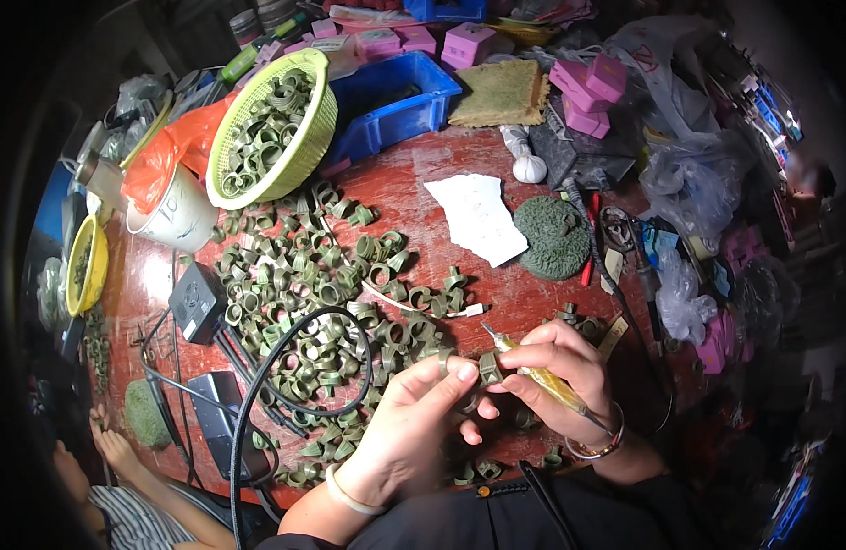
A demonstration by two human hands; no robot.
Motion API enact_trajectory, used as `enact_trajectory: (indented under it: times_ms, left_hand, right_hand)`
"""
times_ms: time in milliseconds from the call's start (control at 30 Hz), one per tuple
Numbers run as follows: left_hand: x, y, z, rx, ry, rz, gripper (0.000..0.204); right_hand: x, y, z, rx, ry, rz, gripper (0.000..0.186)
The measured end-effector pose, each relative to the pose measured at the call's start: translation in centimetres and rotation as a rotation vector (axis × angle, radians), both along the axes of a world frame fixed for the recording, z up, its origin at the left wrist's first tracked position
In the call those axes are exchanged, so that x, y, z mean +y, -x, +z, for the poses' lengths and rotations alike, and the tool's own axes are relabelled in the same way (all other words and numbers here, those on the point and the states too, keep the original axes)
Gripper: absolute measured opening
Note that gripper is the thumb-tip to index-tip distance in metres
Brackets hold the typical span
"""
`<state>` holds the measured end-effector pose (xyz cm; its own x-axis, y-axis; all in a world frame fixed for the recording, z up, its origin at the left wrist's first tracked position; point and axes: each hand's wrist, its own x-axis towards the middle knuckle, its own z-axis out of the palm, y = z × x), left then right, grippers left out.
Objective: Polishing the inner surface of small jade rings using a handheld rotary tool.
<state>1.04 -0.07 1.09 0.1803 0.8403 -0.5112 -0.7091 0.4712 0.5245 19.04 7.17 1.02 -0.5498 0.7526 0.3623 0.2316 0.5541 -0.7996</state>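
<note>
My left hand is closed, with a dark green ring with a squarish top pinched at its thumb and fingertips. My right hand grips a pen-shaped tool with a yellow handle, a thin metal tip and a cord at its rear. That tip points up and to the left, just above the ring and apart from it. Fingertips of the right hand come close to the ring; whether they touch it I cannot tell. Many similar green rings lie heaped on the red table, left of and beyond my hands.
A green basket of rings, a blue bin and a white bucket stand at the back left. Black cables loop near my left arm. White paper and a green lump lie ahead. Another person's hand is lower left.
</note>
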Motion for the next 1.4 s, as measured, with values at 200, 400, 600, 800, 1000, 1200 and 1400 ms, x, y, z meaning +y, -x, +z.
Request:
enact_trajectory:
  times_ms: [200,400,600,800,1000,1200,1400]
  left_hand:
    - [0.0,0.1,-0.8,0.048,-0.139,0.024,0.017]
    - [0.3,0.2,0.0,0.050,-0.183,0.142,0.034]
    - [0.0,0.6,-0.7,0.024,-0.256,0.121,0.035]
    - [-0.2,0.7,-0.8,-0.245,-0.155,0.123,0.037]
    - [-0.4,0.8,-1.1,-0.334,-0.138,0.074,0.037]
    - [-0.4,0.7,-0.9,-0.372,-0.114,0.065,0.035]
    - [-0.2,0.7,-0.8,-0.351,-0.127,0.058,0.034]
  right_hand:
    - [0.1,-0.5,1.3,-0.003,-0.131,0.021,0.031]
    - [-0.1,-1.5,1.2,0.249,-0.063,0.048,0.033]
    - [-0.4,-0.6,1.0,0.239,-0.110,0.097,0.026]
    - [-0.4,-0.4,1.0,0.305,-0.113,0.154,0.025]
    - [-0.6,-0.3,1.0,0.282,-0.164,0.133,0.026]
    - [-0.9,-0.2,1.0,0.185,-0.275,0.070,0.029]
    - [-0.9,-0.6,1.0,0.249,-0.205,0.141,0.038]
